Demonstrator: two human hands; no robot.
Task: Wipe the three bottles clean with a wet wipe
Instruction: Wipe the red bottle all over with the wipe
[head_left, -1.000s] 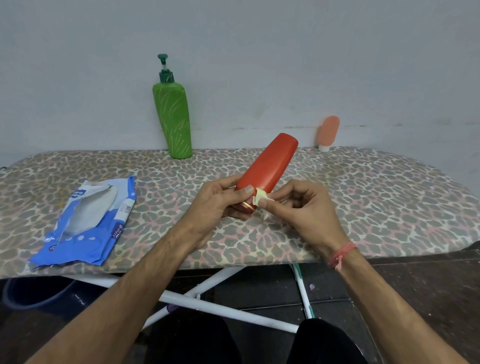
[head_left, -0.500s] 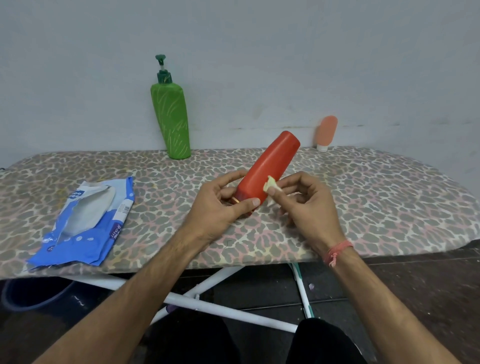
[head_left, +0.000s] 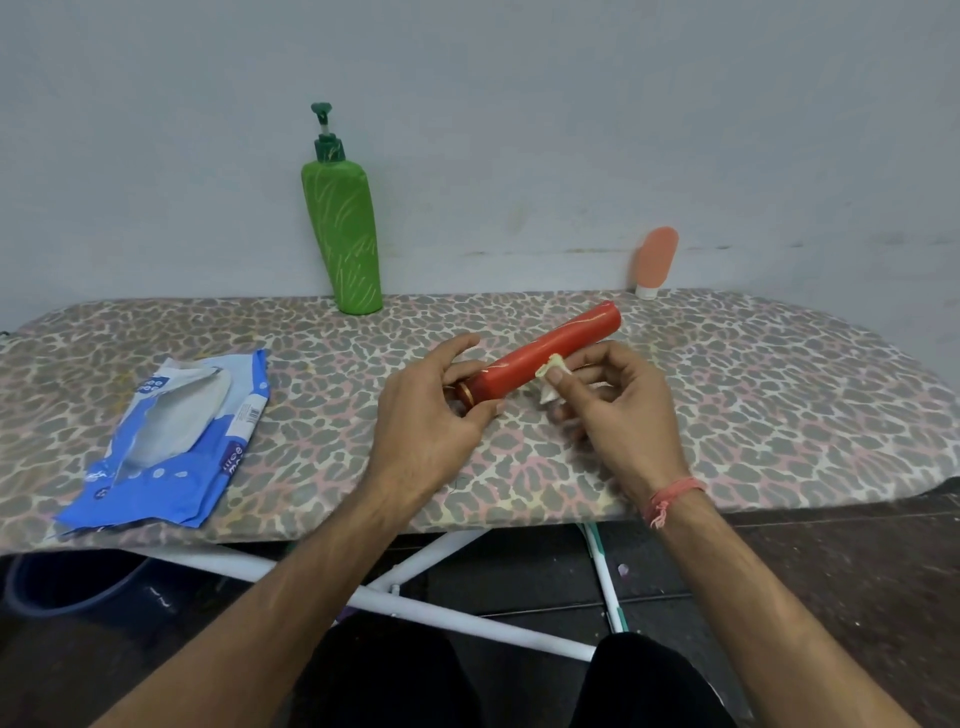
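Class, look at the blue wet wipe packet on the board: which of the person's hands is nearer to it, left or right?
Left. The left hand holds the red bottle's cap end, right of the blue wet wipe packet. The right hand, pinching a wipe, is farther right.

Board: leopard-print padded ironing board (head_left: 727, 395) standing on white crossed metal legs (head_left: 415, 597).
Wall: plain pale grey wall (head_left: 519, 104) just behind the board.
Floor: dark floor (head_left: 831, 571) under the board.
Tub: dark blue round tub (head_left: 67, 582) on the floor at lower left, partly hidden.
Wrist: pink thread band (head_left: 670, 496).
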